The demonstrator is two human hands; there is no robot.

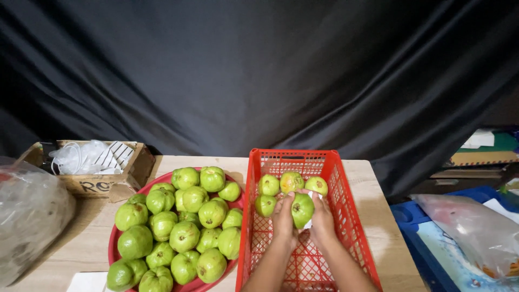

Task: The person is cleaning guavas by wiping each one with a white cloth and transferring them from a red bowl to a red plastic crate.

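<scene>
Both my hands are inside a red plastic crate point(346, 216) on a wooden table. My left hand point(283, 218) and my right hand point(322, 219) together hold one green guava point(302, 209), with a bit of white material showing by my right fingers. Several more guavas point(292, 181) lie in a row at the crate's far end, just beyond my fingers. To the left of the crate, a red round tray point(113, 249) carries a heap of several green guavas point(185, 221).
A cardboard box point(102, 184) with white plastic wrappers stands at the back left. A large clear plastic bag point(30, 216) bulges at the left edge. Black cloth hangs behind the table. Right of the table lie a blue surface and another plastic bag point(476, 227).
</scene>
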